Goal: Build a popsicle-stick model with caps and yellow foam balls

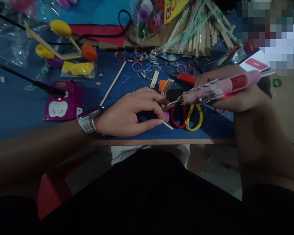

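Dim light, pixelated upper-right corner

You face a blue worktop (12, 104) whose wooden front edge (142, 142) runs straight across at six o'clock. At your eight o'clock, a red piece of furniture (49, 195) shows partly; at four, dull greyish floor (210, 166). A tan surface (287, 111) lies at three o'clock. Your light is dim overall.

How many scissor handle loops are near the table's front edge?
2: the red loop just right of the left hand, and the yellow loop beside it, both below the glue gun in the picture. Others may be hidden.
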{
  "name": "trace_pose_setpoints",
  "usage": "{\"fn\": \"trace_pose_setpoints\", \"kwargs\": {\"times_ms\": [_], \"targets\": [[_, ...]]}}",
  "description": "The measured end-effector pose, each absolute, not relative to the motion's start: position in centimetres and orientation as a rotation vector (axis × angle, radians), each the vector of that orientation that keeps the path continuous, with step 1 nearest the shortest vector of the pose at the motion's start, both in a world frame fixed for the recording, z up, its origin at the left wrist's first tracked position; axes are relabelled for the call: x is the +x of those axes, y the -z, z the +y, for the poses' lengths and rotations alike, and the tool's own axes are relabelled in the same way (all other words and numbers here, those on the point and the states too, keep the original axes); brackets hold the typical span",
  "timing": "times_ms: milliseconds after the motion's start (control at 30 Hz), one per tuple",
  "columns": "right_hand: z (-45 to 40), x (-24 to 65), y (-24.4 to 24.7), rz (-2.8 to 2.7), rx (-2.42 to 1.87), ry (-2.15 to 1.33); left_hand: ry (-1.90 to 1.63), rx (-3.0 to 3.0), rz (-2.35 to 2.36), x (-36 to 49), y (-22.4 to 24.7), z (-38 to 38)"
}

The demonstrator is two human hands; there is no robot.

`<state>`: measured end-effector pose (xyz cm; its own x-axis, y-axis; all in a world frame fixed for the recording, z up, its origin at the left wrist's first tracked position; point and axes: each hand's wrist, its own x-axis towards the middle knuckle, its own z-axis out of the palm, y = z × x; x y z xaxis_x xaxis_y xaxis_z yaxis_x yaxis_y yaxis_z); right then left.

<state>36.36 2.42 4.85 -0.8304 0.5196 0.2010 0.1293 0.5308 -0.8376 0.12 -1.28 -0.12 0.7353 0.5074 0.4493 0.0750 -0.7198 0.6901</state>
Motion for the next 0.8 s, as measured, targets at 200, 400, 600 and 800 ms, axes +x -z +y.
{"fn": "trace_pose_setpoints", "kwargs": {"times_ms": [200,400,600,800], "targets": [[1.98,35.91,-4.88,-2.321,-0.529,-1.252,-0.821,2.252,0.454,0.13,-0.07,-1.35],[2.18,35.82,-4.95,-2.341,-0.438,-1.233,-0.802,2.261,0.490,0.15,-0.11,-1.39],[2.13,35.79,-4.75,-2.297,-0.410,-1.244,-0.821,2.237,0.480,0.18,-0.05,-1.41],[2.19,36.11,-4.88,-2.292,-0.505,-1.304,-0.800,2.231,0.505,0.11,-0.13,-1.36]]}}
